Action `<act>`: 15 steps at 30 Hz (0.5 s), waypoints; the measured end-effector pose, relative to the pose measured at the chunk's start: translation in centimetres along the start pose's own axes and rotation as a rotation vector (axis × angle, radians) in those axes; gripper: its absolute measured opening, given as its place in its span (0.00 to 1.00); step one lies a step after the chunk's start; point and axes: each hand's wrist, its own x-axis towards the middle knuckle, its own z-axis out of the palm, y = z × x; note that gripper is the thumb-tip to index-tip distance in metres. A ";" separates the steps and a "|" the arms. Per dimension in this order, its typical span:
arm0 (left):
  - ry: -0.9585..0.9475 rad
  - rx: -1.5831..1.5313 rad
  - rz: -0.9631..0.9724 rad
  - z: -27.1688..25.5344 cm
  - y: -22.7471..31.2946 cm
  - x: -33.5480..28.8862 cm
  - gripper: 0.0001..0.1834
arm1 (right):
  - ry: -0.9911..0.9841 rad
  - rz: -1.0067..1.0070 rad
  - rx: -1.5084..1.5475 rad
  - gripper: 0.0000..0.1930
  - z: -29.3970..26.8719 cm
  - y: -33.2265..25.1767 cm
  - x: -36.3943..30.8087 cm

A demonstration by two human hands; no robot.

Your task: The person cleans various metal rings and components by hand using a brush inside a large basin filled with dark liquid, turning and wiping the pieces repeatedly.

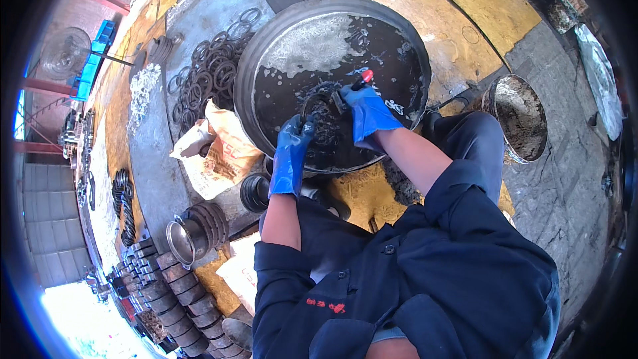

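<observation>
Both of my hands wear blue rubber gloves over a wide round basin [244, 83] of dark liquid with grey foam. My left hand [292, 143] is closed on the near-left side of a dark ring [310, 101], held just above or at the liquid. In my right hand [367, 112] is a brush [365, 80] with a red-tipped handle; its head is at the ring's right side. The brush's bristles are hard to make out against the dark liquid. Ripples surround the ring.
Left of the basin lies a heap of dark rings [209, 80], with a crumpled white-and-tan sack [226, 149] nearer me. Stacked metal parts [176, 299] and ribbed cylinders [206, 226] stand at the lower left. A dirty bucket [490, 119] sits right of my knee.
</observation>
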 end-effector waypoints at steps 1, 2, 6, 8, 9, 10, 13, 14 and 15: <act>-0.008 -0.015 -0.026 1.1 0.6 0.6 0.13 | 0.039 0.070 -0.028 0.13 -1.7 1.3 1.2; 0.019 -0.011 -0.068 0.4 1.5 0.1 0.13 | 0.041 0.153 0.042 0.16 -1.5 -1.2 -1.4; 0.072 -0.212 -0.208 -0.4 1.9 0.0 0.11 | 0.006 -0.025 -0.308 0.16 -2.6 1.8 0.1; 0.073 -0.301 -0.254 -0.1 3.0 0.0 0.10 | -0.021 -0.206 -0.166 0.15 -2.8 1.1 -0.3; 0.056 -0.332 -0.239 0.0 3.1 0.2 0.11 | -0.039 -0.298 -0.090 0.15 -2.3 -0.2 -0.9; 0.061 -0.356 -0.231 -0.9 2.6 -0.2 0.11 | -0.191 -0.317 -0.013 0.15 -0.4 -2.2 -2.6; 0.049 -0.428 -0.196 -1.3 2.5 -0.8 0.14 | -0.423 -0.475 0.072 0.14 2.3 -5.2 -6.5; 0.020 -0.410 -0.151 -1.0 2.5 -0.4 0.16 | -0.481 -0.511 -0.036 0.15 2.1 -5.4 -6.7; 0.000 -0.391 -0.108 -0.8 2.3 -0.2 0.17 | -0.546 -0.545 -0.145 0.15 2.2 -5.6 -6.8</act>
